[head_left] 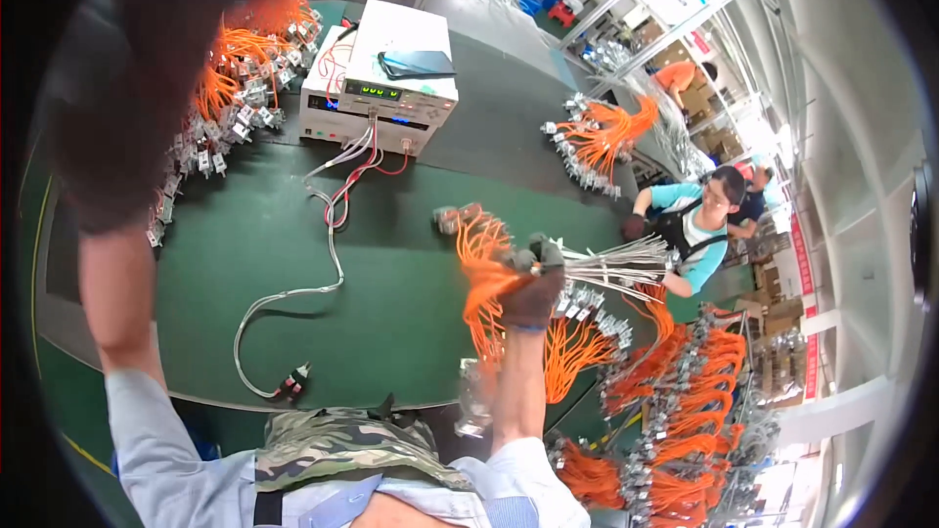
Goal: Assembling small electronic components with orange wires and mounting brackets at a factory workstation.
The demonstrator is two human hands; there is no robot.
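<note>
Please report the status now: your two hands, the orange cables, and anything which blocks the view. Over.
Right hand closed on orange cable bundle. Left hand raised near camera, blurred, grip unclear. It partly blocks the cable pile at left.

Two stacked white instruments point(367, 68) stand toward the far edge of the green bench point(215, 284), a dark flat device point(421, 64) on top. Their pale lead point(339, 256) curls to a dark connector point(293, 383) near the close edge. Beyond the right edge stands a co-worker point(702, 235) in light-blue sleeves.
</note>
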